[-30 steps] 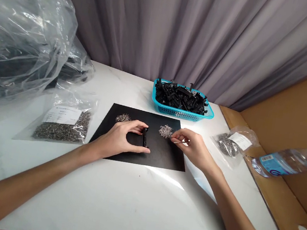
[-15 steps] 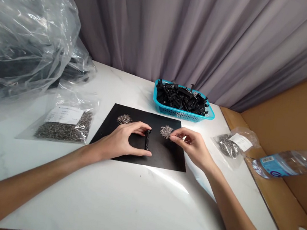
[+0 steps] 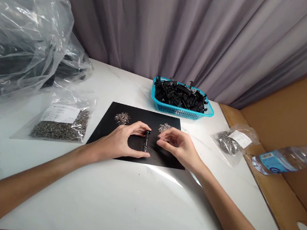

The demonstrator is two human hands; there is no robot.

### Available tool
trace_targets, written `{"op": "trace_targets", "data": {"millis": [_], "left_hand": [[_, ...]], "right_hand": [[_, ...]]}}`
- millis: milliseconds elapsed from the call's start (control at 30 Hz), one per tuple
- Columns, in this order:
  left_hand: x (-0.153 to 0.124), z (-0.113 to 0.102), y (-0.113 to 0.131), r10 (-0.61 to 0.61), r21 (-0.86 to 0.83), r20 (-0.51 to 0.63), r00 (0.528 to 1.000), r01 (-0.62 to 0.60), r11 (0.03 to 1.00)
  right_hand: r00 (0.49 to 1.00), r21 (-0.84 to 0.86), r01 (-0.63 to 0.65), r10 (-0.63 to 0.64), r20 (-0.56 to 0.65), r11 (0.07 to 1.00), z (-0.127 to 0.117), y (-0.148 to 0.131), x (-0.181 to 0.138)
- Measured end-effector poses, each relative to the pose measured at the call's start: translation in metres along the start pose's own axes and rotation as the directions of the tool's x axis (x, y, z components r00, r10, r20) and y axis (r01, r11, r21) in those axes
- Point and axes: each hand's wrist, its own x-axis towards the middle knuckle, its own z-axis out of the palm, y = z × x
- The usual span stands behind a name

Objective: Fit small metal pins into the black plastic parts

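My left hand [image 3: 122, 141] pinches a small black plastic part [image 3: 146, 141] upright between thumb and forefinger, over a black mat [image 3: 105, 131]. Just to its right, my right hand [image 3: 177, 147] is closed in a pinch on a thin metal pin [image 3: 161, 138] whose tip points left at the black part, a short gap away. Two little heaps of small metal pieces lie on the mat: one [image 3: 122, 117] at its far left, one [image 3: 164, 127] just beyond my right hand's fingers.
A teal basket [image 3: 208, 113] of black plastic parts stands behind the mat. A clear bag of metal pieces [image 3: 61, 126] lies left, a smaller bag [image 3: 228, 141] right. A large crumpled plastic bag [image 3: 21, 33] fills the left. A water bottle [image 3: 288, 160] lies on cardboard [image 3: 300, 114] at right.
My right hand left the right metal heap and drew left toward the black part with a pin pinched in its fingers. The left hand kept holding the part in place.
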Motion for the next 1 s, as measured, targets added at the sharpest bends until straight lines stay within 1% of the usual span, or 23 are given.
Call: {"op": "trace_targets", "data": {"millis": [133,300,400,500,567,633,800,867,1000], "left_hand": [[0.0,-0.001,0.004,-0.007,0.039,0.02,1.0,0.006,0.999],[0.0,-0.001,0.005,-0.011,0.059,0.034,0.999,0.009,0.998],[-0.001,0.0,0.004,-0.018,0.069,0.038,0.999,0.015,0.997],[-0.002,0.0,0.005,-0.027,0.082,0.04,0.999,0.024,0.996],[-0.002,0.0,0.007,-0.022,0.075,0.052,0.998,0.018,0.997],[-0.002,0.0,0.008,-0.01,0.054,0.062,0.998,0.006,0.999],[-0.002,0.002,0.008,0.008,0.025,0.051,0.999,-0.01,1.0],[-0.003,0.002,0.008,0.013,0.04,0.047,0.999,-0.015,0.999],[-0.004,0.004,0.01,0.05,0.077,0.032,0.998,-0.052,0.996]], "right_hand": [[1.0,0.055,0.002,-0.003,0.022,0.998,0.001,0.001,-0.001],[1.0,0.039,-0.015,0.014,0.028,0.999,0.0,0.002,-0.001],[1.0,0.023,0.002,-0.003,0.027,1.0,0.001,0.0,-0.001],[0.997,-0.083,0.077,-0.076,0.021,0.994,0.003,-0.005,-0.001],[0.99,-0.177,0.141,-0.142,0.009,0.974,0.005,-0.006,-0.002],[0.983,-0.24,0.174,-0.182,-0.012,0.955,0.008,-0.007,-0.003],[0.967,-0.295,0.152,-0.204,-0.154,0.943,0.012,-0.008,-0.007],[0.956,-0.33,0.176,-0.241,-0.168,0.928,0.013,-0.011,-0.008],[0.924,-0.379,0.264,-0.345,-0.164,0.887,0.02,-0.017,-0.008]]}}
